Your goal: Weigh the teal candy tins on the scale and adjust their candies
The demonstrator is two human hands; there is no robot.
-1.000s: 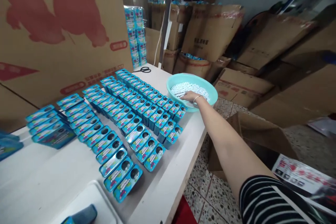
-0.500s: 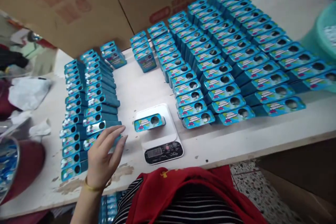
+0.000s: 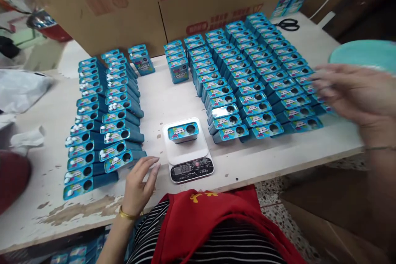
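A blue candy tin [image 3: 183, 131] with a round hole in its top stands on a white kitchen scale [image 3: 202, 148], whose display shows digits. My left hand [image 3: 140, 185] is just left of the scale, fingers loosely curved and thumb apart, nothing in it. My right hand [image 3: 349, 90], blurred, hangs over the right end of the table beside a teal tub [image 3: 365, 53]. Its fingertips are drawn together; whatever may be between them cannot be made out. Left of the scale stand rows of blue tins [image 3: 116, 148], many with small white candies on their lids.
More rows of blue tins [image 3: 253, 90] fill the table's right side. A large cardboard box [image 3: 130, 12] walls off the back. Black scissors [image 3: 289, 24] lie at the back right. A red container [image 3: 14, 177] and white plastic bags [image 3: 23, 90] sit at the left.
My right hand has come into view at the right. The left hand has shifted right and down in the picture, towards the scale. The view has turned, and the scale's digits are readable now.
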